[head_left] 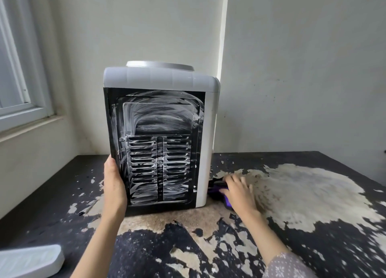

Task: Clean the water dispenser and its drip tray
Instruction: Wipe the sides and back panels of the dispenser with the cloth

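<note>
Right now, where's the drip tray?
In the head view, the white drip tray lies at the bottom-left corner on the peeling black table, detached, left of the left forearm and well clear of the water dispenser.

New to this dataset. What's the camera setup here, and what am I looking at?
There is one picture, taken by a wide-angle camera on a person's head, looking forward and down. No robot, just two bare hands. A tabletop water dispenser stands with its black vented back panel, streaked with white foam, facing the camera. The left hand steadies its left edge. The right hand presses a purple cleaning tool, partly hidden, low against the white side. The table has peeling black coating. A white tray-like part lies at the lower left.
</note>
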The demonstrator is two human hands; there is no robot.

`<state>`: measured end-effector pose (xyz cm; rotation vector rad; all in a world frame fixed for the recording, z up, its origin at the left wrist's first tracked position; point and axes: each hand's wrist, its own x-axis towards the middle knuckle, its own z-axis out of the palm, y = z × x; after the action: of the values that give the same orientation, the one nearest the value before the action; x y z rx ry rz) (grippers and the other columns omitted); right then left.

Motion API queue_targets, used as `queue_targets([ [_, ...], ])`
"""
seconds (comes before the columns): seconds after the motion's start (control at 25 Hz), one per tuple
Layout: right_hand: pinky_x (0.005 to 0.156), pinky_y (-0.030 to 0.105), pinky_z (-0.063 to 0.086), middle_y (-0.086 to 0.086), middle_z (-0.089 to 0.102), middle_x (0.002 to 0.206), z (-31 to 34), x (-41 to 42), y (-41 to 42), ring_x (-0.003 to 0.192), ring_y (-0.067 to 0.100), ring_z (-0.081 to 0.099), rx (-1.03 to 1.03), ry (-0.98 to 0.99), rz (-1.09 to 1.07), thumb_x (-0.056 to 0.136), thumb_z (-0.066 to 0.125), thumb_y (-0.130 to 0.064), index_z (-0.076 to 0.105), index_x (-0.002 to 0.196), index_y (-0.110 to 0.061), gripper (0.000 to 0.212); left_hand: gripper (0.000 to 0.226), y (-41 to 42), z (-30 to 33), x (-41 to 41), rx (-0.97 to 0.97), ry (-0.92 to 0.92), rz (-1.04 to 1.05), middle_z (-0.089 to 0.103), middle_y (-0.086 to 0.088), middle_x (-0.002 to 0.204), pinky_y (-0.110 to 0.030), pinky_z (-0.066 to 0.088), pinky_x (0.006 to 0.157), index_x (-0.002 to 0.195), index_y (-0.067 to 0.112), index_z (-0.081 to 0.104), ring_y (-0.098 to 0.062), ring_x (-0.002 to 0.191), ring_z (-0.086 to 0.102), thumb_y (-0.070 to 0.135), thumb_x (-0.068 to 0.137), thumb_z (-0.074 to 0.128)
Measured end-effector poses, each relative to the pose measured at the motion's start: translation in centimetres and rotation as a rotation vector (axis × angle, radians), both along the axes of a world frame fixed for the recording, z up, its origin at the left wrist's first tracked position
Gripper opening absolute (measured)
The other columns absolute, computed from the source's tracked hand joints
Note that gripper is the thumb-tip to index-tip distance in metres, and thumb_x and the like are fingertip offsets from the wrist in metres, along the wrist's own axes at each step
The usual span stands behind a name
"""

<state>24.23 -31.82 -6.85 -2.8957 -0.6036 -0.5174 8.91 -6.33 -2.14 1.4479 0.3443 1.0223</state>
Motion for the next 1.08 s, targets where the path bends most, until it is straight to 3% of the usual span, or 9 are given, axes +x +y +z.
queue_targets([
  [0.08,0.092,0.039,0.040,0.001,0.051,0.127,0.5,0.1,0.1,0.120,0.023,0.043,0.189,-0.012,0.008,0.094,0.049,-0.042,0.052,0.124,-0.015,0.040,0.071,-0.5,-0.8,-0.4,-0.006,0.023,-0.022,0.038,0.012,0.146,-0.032,0.020,0.114,0.144,0.026,0.033,-0.004,0.134,0.033,0.070,0.090,0.018],
  [0.2,0.070,0.034,0.038,0.008,0.054,0.093,2.2,-1.5,0.9,0.093,0.030,0.054,0.836,0.029,0.046,0.093,0.054,-0.028,0.053,0.087,-0.010,0.020,0.094,-0.2,-1.3,-0.5,-0.015,0.039,-0.081,0.037,0.011,0.148,-0.042,0.020,0.117,0.145,0.032,0.031,-0.007,0.137,0.032,0.089,0.071,0.024],
  [0.32,0.066,0.020,0.042,0.005,0.058,0.087,6.2,-5.1,2.8,0.079,0.016,0.055,1.463,0.182,0.135,0.093,0.055,-0.018,0.051,0.080,-0.021,0.014,0.078,-0.9,-1.4,-0.6,0.009,0.017,-0.068,0.030,0.010,0.152,-0.040,0.016,0.118,0.147,0.029,0.026,-0.007,0.139,0.025,0.075,0.085,0.019],
  [0.48,0.054,0.013,0.038,-0.003,0.046,0.069,11.6,-9.6,5.6,0.057,0.005,0.045,1.751,0.136,0.250,0.099,0.045,-0.022,0.047,0.077,-0.021,0.022,0.061,-1.4,-0.8,-1.3,0.003,-0.026,-0.109,0.034,0.009,0.150,-0.039,0.019,0.117,0.146,0.031,0.029,-0.007,0.138,0.029,0.063,0.094,0.020],
  [0.64,0.054,0.002,0.036,-0.006,0.053,0.080,15.8,-11.1,9.1,0.074,0.009,0.052,1.765,0.177,0.304,0.102,0.035,-0.027,0.050,0.087,-0.017,0.023,0.049,-0.9,2.7,-2.5,0.065,-0.057,0.028,0.018,0.006,0.157,-0.022,0.013,0.111,0.150,0.022,0.019,-0.005,0.140,0.018,0.037,0.103,0.018],
  [0.8,0.069,0.008,0.040,-0.003,0.059,0.088,17.1,-10.9,11.7,0.079,0.002,0.056,1.748,-0.041,0.323,0.102,0.036,-0.023,0.056,0.102,-0.007,0.026,0.045,0.6,10.2,-3.7,0.394,-0.222,0.174,0.024,0.009,0.154,-0.016,0.012,0.110,0.146,0.020,0.029,-0.001,0.140,0.017,0.034,0.104,0.022],
  [0.88,0.079,0.022,0.045,0.002,0.060,0.097,16.1,-10.6,12.6,0.087,0.004,0.058,1.555,-0.198,0.420,0.101,0.035,-0.033,0.055,0.109,-0.006,0.035,0.047,1.8,14.3,-3.3,0.578,-0.235,0.159,0.029,0.013,0.149,-0.019,0.011,0.111,0.141,0.023,0.038,0.000,0.140,0.015,0.038,0.100,0.021],
  [0.96,0.096,0.036,0.044,0.011,0.052,0.128,14.3,-9.7,13.3,0.114,0.019,0.052,1.224,-0.352,0.533,0.099,0.027,-0.044,0.047,0.131,-0.007,0.053,0.052,3.0,17.1,-1.9,0.748,-0.154,0.111,0.033,0.013,0.148,-0.021,0.010,0.111,0.136,0.023,0.045,-0.001,0.141,0.016,0.044,0.096,0.019],
  [1.08,0.114,0.039,0.020,0.012,0.031,0.150,12.4,-6.7,12.5,0.139,0.023,0.024,0.657,-0.685,0.370,0.101,0.020,-0.043,0.026,0.146,-0.011,0.055,0.063,3.9,17.5,-0.1,0.868,-0.084,0.096,0.039,0.008,0.147,-0.030,0.015,0.114,0.134,0.022,0.049,-0.007,0.141,0.023,0.053,0.092,0.015],
])
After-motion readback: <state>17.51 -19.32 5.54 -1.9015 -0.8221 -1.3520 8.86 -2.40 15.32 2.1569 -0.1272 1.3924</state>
